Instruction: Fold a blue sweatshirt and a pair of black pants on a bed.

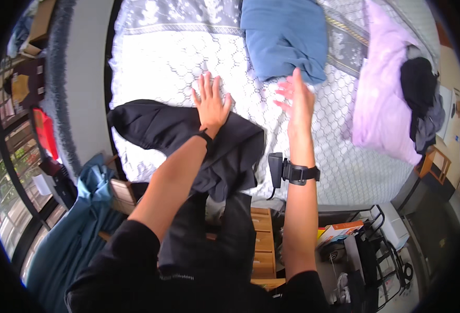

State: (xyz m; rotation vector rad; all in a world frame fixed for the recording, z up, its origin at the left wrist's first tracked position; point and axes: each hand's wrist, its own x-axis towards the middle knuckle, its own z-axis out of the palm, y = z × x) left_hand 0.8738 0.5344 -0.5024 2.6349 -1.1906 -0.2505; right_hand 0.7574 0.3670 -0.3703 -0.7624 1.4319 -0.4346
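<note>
A black garment (183, 133) lies crumpled across the near part of the bed, its lower end hanging toward my legs. My left hand (212, 107) rests flat with fingers spread, its palm at the garment's far edge and its fingertips on the white bedspread (162, 62). Over the bedspread to the right is my right hand (296, 100), turned on its side with fingers apart and nothing in them. Just beyond it lies a folded blue garment (284, 39), close to the fingertips; whether they touch cannot be told.
A lilac pillow (384, 99) lies at the right of the bed, with dark clothes (420, 94) beside it. Blue cloth (73, 224) hangs at the lower left. Wooden drawers (263, 242) stand below the bed's near edge. A black metal frame (384, 255) is at lower right.
</note>
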